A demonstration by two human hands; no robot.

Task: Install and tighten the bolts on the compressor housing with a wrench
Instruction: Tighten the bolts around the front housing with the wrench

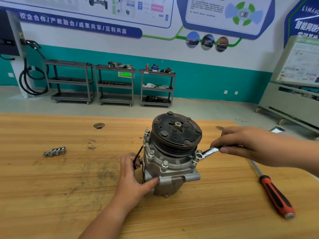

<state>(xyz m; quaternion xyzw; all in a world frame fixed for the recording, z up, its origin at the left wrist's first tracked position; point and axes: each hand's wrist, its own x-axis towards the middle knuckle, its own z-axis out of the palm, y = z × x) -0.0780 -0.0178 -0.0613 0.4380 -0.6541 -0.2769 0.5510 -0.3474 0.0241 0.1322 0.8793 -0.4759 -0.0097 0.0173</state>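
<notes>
A grey metal compressor housing (172, 171) stands upright on the wooden table (51, 195), its dark pulley (177, 133) on top. Several bolts (165, 164) stick up around its flange. My right hand (250, 144) pinches the shaft of a silver wrench (208, 152), whose ring end sits over the bolt (197, 156) at the housing's right side. My left hand (133, 175) grips the housing's left side, thumb pressed on the front lug. A thin black wire (138, 157) runs from the housing past my left fingers.
A red-and-black screwdriver (274, 194) lies on the table at the right. A small metal chain-like part (54, 151) lies at the left. A round hole (99, 125) is in the tabletop at the back. Carts and a training bench stand on the floor beyond.
</notes>
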